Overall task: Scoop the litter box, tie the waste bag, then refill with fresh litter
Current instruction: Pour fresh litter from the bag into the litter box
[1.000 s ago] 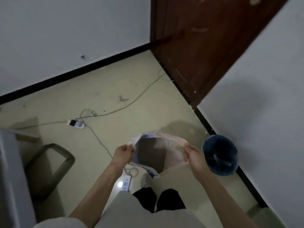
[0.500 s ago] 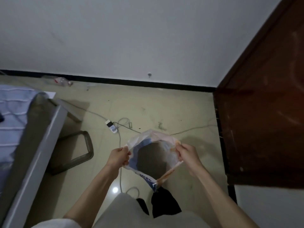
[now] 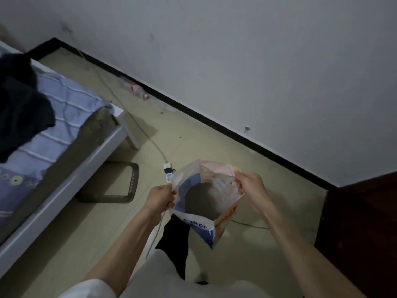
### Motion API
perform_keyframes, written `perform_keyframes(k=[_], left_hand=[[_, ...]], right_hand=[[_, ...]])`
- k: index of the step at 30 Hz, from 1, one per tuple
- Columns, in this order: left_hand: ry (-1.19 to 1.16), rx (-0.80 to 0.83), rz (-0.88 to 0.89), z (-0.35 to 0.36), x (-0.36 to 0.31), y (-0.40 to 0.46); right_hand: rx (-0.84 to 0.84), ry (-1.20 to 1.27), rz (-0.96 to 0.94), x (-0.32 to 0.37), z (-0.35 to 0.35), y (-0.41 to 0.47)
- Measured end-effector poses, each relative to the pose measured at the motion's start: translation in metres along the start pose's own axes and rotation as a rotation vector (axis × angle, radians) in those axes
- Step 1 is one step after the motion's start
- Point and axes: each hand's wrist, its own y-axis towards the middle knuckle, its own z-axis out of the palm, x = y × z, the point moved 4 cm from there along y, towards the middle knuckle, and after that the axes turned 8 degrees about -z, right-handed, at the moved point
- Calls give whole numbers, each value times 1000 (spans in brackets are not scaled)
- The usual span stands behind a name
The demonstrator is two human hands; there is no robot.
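Bag (image 3: 217,224) soft, thin plastic, likely heavy with litter. Left hand (image 3: 160,197) and right hand (image 3: 249,182) fingers pinch opposite rim edges; hold there.

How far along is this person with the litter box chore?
Nothing shows whether the scooping or bag tying is done. In hand: the left hand and right hand each grip an edge of an open printed bag, holding its mouth wide, with grey granules inside. Left: pouring, probably into the dark tray half under the bed, if that is the litter box.
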Motion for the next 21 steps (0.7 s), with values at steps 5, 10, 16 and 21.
perform_keyframes(k=[5,10,16,21], left_hand=[[-49,-28,-79,-2,-68,80],[-97,-23,-162,-20,-118,142],[-203,-71,-149,-32,-206,210],[-262,-139,-159,-34,-275,278]], right_hand=[[44,-72,22,41,31,97],[102,0,105,81,57,185],[177,-43,-8,159,94,294],[279,-126,-70,204,128,399]])
